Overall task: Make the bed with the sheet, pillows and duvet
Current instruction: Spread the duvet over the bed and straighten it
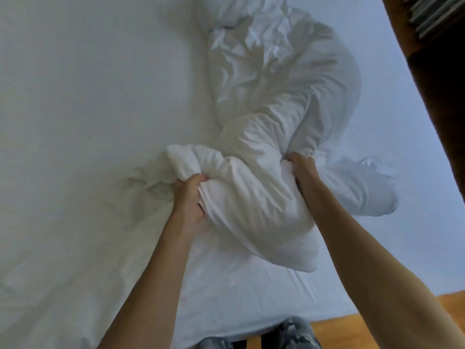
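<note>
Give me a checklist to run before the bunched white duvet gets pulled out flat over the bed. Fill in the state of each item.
1. Left hand grips the crumpled white duvet at its near left fold: ok.
2. Right hand grips the duvet on the right side of the bundle: ok.
3. Duvet untwisted and ready to spread: not ok, it lies in a rumpled, twisted heap.
4. White fitted sheet smooth under it: mostly ok, with creases beside the left hand.
5. Hands are on the duvet's actual corners: cannot tell, the edges are lost in the folds.
6. Pillows in place: cannot tell, none can be made out in this view.
</note>
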A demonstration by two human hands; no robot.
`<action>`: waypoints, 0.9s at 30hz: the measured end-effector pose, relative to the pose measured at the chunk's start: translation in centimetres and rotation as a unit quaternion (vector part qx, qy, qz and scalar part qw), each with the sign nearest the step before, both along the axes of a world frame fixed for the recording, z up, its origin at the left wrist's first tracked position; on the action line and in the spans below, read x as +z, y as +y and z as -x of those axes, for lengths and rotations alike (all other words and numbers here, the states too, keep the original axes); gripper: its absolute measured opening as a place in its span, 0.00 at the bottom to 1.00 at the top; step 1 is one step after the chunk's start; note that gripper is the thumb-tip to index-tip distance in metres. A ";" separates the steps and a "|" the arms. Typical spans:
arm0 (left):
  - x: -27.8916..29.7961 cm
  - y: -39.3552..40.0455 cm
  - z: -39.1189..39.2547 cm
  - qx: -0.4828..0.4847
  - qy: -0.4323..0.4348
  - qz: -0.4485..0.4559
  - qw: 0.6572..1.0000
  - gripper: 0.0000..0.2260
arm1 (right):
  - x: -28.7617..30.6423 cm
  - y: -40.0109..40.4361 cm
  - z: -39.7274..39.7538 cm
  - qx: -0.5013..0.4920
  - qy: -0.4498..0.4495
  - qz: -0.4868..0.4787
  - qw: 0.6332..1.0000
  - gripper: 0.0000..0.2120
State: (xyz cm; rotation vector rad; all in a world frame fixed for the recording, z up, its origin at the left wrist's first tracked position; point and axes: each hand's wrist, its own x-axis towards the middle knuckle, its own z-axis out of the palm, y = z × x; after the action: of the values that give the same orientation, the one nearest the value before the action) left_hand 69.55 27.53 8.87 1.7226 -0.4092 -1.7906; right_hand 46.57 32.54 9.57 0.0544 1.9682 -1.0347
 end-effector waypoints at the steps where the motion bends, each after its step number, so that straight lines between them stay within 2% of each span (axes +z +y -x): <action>1: 2.3 -2.1 -1.2 -0.004 -0.016 0.040 0.999 0.11 | 1.9 -2.1 -1.1 0.012 -0.011 0.031 0.999 0.20; 3: 6.9 -6.9 -4.9 -0.012 -0.035 0.137 0.990 0.12 | 6.8 -8.4 -4.7 0.066 -0.036 0.146 0.986 0.22; 5: 10.9 -12.0 -10.4 0.022 -0.013 0.186 0.982 0.14 | 11.7 -16.6 -9.4 0.139 -0.017 0.237 0.961 0.17; 7: 14.3 -16.6 -17.3 0.059 -0.017 0.207 0.976 0.16 | 16.5 -23.2 -14.8 0.201 -0.004 0.266 0.943 0.18; 9: 16.6 -19.6 -23.8 0.083 -0.029 0.263 0.961 0.21 | 19.2 -26.5 -18.6 0.274 -0.040 0.305 0.911 0.23; 11: 16.8 -21.3 -29.0 0.028 -0.057 0.267 0.962 0.22 | 19.4 -27.5 -20.6 0.365 -0.054 0.310 0.876 0.32; 12: 16.0 -21.7 -30.9 0.007 -0.060 0.226 0.972 0.20 | 18.7 -27.3 -20.8 0.395 -0.039 0.296 0.869 0.36; 14: 14.1 -21.2 -32.4 -0.046 -0.191 0.221 0.955 0.23 | 16.4 -25.6 -21.0 0.404 -0.007 0.262 0.877 0.37; 16: 11.1 -19.2 -31.6 -0.076 -0.264 0.218 0.937 0.30 | 12.9 -23.1 -20.8 0.392 0.028 0.222 0.893 0.32; 18: 7.6 -15.7 -28.5 -0.152 -0.311 0.187 0.920 0.30 | 8.3 -19.4 -19.3 0.403 0.099 0.154 0.896 0.26; 21: 1.7 -9.1 -23.1 -0.298 -0.303 0.151 0.893 0.29 | 1.4 -10.4 -14.7 0.396 0.240 0.043 0.885 0.22; 23: -1.7 -5.2 -19.3 -0.409 -0.316 0.147 0.843 0.31 | -1.8 -2.7 -11.3 0.363 0.349 0.018 0.864 0.21; 24: -3.0 -3.6 -17.3 -0.456 -0.324 0.153 0.815 0.33 | -3.0 1.2 -9.7 0.361 0.401 0.015 0.842 0.23; 27: -5.5 -0.5 -11.5 -0.540 -0.340 0.181 0.749 0.39 | -5.8 9.8 -5.2 0.387 0.497 -0.017 0.777 0.39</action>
State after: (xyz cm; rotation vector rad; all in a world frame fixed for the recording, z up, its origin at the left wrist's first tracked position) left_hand 81.07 27.04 3.38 1.9023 -2.2837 -1.3914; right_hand 51.79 42.33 3.78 -1.4384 2.5015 -0.4414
